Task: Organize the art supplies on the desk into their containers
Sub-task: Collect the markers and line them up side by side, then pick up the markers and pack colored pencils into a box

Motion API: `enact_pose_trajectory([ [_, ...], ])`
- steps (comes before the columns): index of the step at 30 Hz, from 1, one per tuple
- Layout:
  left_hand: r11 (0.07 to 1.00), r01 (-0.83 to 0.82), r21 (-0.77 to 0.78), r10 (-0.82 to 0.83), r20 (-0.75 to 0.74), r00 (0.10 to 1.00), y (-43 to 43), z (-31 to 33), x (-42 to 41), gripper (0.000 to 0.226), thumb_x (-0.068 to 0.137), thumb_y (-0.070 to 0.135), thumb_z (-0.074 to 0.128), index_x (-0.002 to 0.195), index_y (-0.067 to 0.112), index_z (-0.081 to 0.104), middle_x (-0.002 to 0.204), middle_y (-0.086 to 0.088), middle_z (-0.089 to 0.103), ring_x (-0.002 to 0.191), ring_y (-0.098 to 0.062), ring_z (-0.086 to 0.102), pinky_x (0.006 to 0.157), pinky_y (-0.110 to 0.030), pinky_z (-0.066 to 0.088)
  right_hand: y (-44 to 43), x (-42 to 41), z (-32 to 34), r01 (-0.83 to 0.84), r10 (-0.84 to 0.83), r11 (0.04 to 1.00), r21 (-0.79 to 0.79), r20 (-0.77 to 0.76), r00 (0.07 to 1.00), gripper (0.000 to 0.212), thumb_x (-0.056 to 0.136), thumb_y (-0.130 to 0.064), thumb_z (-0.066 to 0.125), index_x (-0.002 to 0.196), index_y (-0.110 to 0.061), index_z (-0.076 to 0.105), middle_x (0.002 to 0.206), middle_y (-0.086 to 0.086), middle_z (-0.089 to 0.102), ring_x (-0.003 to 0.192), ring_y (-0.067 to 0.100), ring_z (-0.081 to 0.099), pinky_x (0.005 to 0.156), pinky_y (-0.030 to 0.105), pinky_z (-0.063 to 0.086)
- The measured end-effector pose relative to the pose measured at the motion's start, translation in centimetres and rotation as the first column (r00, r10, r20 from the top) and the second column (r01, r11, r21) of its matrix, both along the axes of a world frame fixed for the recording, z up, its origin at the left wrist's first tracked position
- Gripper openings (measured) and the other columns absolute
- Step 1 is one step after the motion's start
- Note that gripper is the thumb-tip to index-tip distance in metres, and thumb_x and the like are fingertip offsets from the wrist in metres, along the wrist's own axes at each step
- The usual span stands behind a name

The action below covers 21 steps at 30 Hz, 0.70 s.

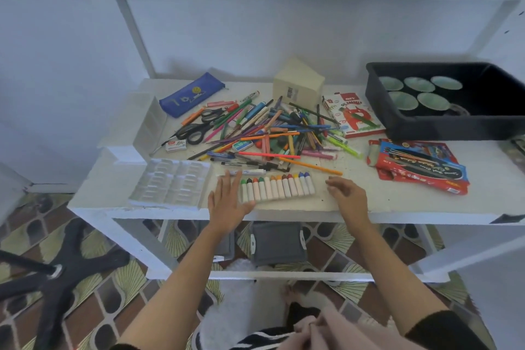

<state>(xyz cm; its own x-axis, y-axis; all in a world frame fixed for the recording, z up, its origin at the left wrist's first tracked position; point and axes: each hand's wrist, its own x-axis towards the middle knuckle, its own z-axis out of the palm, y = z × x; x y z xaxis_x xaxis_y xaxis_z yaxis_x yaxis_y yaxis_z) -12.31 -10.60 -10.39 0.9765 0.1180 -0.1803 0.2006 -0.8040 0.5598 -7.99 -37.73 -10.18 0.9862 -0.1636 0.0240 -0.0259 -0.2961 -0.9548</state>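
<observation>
One empty moulded tray (170, 185) front-left, slots bare. Left hand (227, 199) flat, fingers straight, at left end of the oil pastels (278, 186), rowed near the desk (397, 202) front edge. Likely light, waxy, snappable, roll easily; squeeze the row from both ends. Right hand (345, 196) loosely curled, holding nothing, near the right end. Pastel box (352, 116) behind; black tub (426, 128) holds bowls (419, 84).

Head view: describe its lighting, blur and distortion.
Head view, light: soft, even and bluish, with faint shadows and no hard glare. Head view, distortion: the wide angle splays the white uprights outward. Head view, blur: the left hand is smeared at the fingertips, while the row of oil pastels is fairly sharp. Head view, exposure: the black tray reads very dark inside.
</observation>
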Motion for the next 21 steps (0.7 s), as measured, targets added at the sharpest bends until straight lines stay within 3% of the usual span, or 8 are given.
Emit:
enact_pose_trajectory([
  [2, 0.999, -0.03, 0.015, 0.029, 0.071, 0.997, -0.4, -0.1, -0.3, 0.079, 0.091, 0.046, 0.052, 0.15, 0.034, 0.001, 0.159, 0.004, -0.011, 0.146, -0.018, -0.01, 0.115, -0.043, -0.004, 0.3, 0.0, 0.3, -0.036, 0.036, 0.996, -0.076, -0.004, 0.999, 0.017, 0.086, 0.004, 0.058, 0.088, -0.009, 0.069, 0.103, 0.003, 0.062, 0.093, 0.007, 0.058, 0.077, 0.001, 0.039],
  [5, 0.995, -0.093, 0.025, 0.087, 0.167, 0.982, -1.3, -0.1, -0.6, 0.081, 0.087, 0.036, 0.06, 0.15, 0.031, 0.009, 0.159, 0.005, -0.002, 0.146, -0.02, -0.005, 0.114, -0.05, -0.003, 0.4, 0.3, 0.6, -0.116, 0.113, 0.98, -0.162, -0.031, 0.993, 0.017, 0.086, 0.004, 0.058, 0.086, -0.008, 0.07, 0.101, 0.003, 0.058, 0.089, 0.002, 0.052, 0.073, -0.004, 0.035],
  [7, 0.996, -0.053, 0.069, 0.037, 0.218, 0.975, -2.2, 0.4, -0.3, 0.08, 0.082, 0.032, 0.062, 0.148, 0.033, 0.017, 0.158, 0.009, 0.005, 0.146, -0.018, -0.005, 0.111, -0.058, -0.007, -0.2, 0.7, 0.9, -0.14, 0.132, 0.979, -0.15, -0.057, 0.99, 0.018, 0.086, 0.002, 0.058, 0.086, -0.011, 0.07, 0.101, 0.003, 0.059, 0.091, 0.006, 0.053, 0.08, 0.003, 0.038],
  [10, 0.957, 0.156, 0.245, -0.221, 0.268, 0.938, -3.6, 1.4, 0.6, 0.069, 0.078, 0.042, 0.051, 0.143, 0.033, 0.029, 0.156, 0.012, 0.018, 0.146, -0.012, -0.002, 0.108, -0.064, -0.012, -0.7, 0.9, 1.0, -0.151, 0.142, 0.987, -0.063, -0.125, 0.982, 0.02, 0.087, 0.002, 0.058, 0.086, -0.015, 0.069, 0.103, 0.003, 0.061, 0.097, 0.013, 0.055, 0.084, 0.017, 0.041],
  [12, 0.906, 0.25, 0.343, -0.336, 0.221, 0.916, -4.2, 1.8, 1.3, 0.07, 0.081, 0.05, 0.045, 0.146, 0.032, 0.025, 0.156, 0.012, 0.017, 0.146, -0.01, -0.001, 0.106, -0.066, -0.013, -0.8, 0.8, 1.1, -0.155, 0.146, 0.987, -0.05, -0.138, 0.979, 0.019, 0.087, 0.002, 0.057, 0.088, -0.013, 0.069, 0.102, 0.001, 0.06, 0.098, 0.012, 0.055, 0.083, 0.014, 0.041],
  [16, 0.843, 0.327, 0.427, -0.401, 0.095, 0.911, -4.4, 1.7, 2.8, 0.079, 0.086, 0.063, 0.046, 0.15, 0.028, 0.014, 0.156, 0.008, 0.018, 0.146, -0.013, 0.007, 0.107, -0.062, -0.013, -1.0, 1.3, 1.9, -0.278, 0.25, 0.952, -0.129, -0.195, 0.948, 0.022, 0.087, 0.003, 0.055, 0.09, -0.014, 0.07, 0.105, 0.0, 0.056, 0.096, 0.009, 0.053, 0.079, 0.008, 0.041],
  [18, 0.843, 0.348, 0.411, -0.415, 0.083, 0.906, -4.4, 1.6, 3.4, 0.081, 0.085, 0.063, 0.048, 0.149, 0.026, 0.017, 0.153, 0.004, 0.025, 0.144, -0.015, 0.016, 0.112, -0.056, -0.009, -1.8, 1.9, 3.1, -0.405, 0.355, 0.895, -0.187, -0.252, 0.9, 0.022, 0.088, 0.0, 0.055, 0.094, -0.015, 0.069, 0.105, -0.003, 0.056, 0.097, 0.008, 0.055, 0.081, 0.015, 0.043],
  [21, 0.835, 0.364, 0.412, -0.429, 0.073, 0.9, -4.4, 1.8, 4.3, 0.087, 0.077, 0.072, 0.048, 0.147, 0.025, 0.025, 0.146, 0.003, 0.035, 0.139, -0.017, 0.026, 0.115, -0.047, 0.002, -4.7, 3.6, 4.5, -0.46, 0.437, 0.761, -0.458, -0.163, 0.885, 0.019, 0.087, -0.003, 0.058, 0.095, -0.016, 0.068, 0.109, 0.001, 0.056, 0.1, 0.012, 0.054, 0.089, 0.027, 0.046],
])
